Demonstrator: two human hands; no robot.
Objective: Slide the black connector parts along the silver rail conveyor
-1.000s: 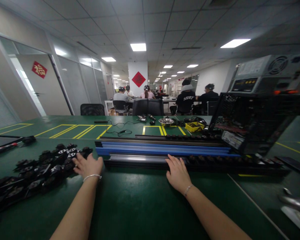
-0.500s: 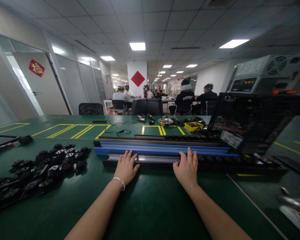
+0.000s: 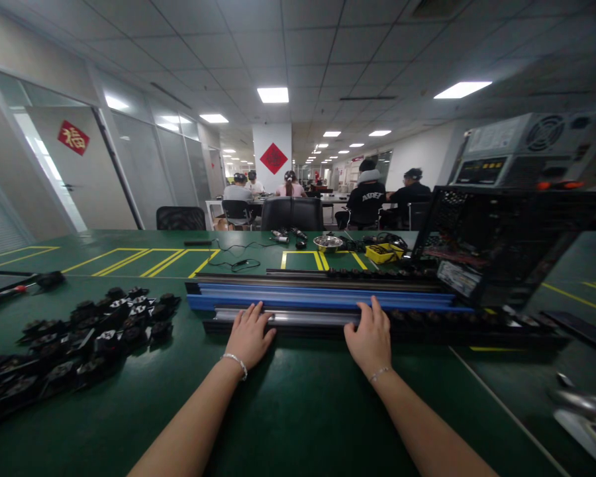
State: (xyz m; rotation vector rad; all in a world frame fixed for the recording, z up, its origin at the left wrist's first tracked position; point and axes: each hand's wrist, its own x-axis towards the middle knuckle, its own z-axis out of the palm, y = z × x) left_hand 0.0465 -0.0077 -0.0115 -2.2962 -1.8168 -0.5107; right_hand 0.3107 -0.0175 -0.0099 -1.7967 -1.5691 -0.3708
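Where fingers (image 3: pixel 258 313) rest, silver rail (image 3: pixel 308 317).

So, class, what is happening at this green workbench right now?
A person has both hands on a long rail lying across the green table. The left hand and right hand rest flat on its near edge, fingers spread. A pile of small black parts lies to the left, and an open computer case stands at the right.

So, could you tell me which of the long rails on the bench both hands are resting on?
The nearest, silver rail: the left hand and right hand lie on it. The blue rail behind it lies untouched.
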